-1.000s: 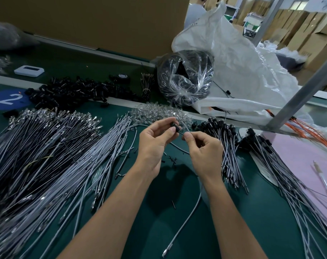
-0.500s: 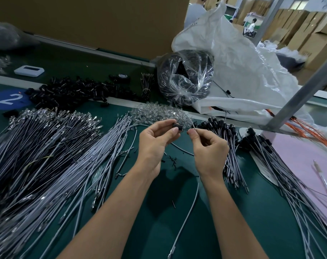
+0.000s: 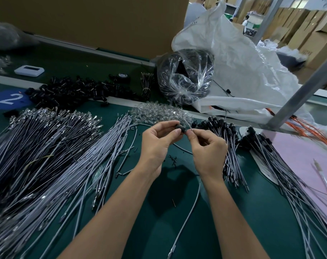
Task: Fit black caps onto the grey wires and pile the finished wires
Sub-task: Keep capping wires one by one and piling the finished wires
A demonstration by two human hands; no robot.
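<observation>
Head view: black cap (image 3: 181,128) between left fingers (image 3: 174,132), against right fingers (image 3: 190,135)

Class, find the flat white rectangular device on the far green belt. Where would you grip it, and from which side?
Probably from above, pinching the flat white rectangular device across its two long edges. It lies flat on the green belt, so only its thin sides offer purchase, and the shorter span is easier to pinch.
</observation>
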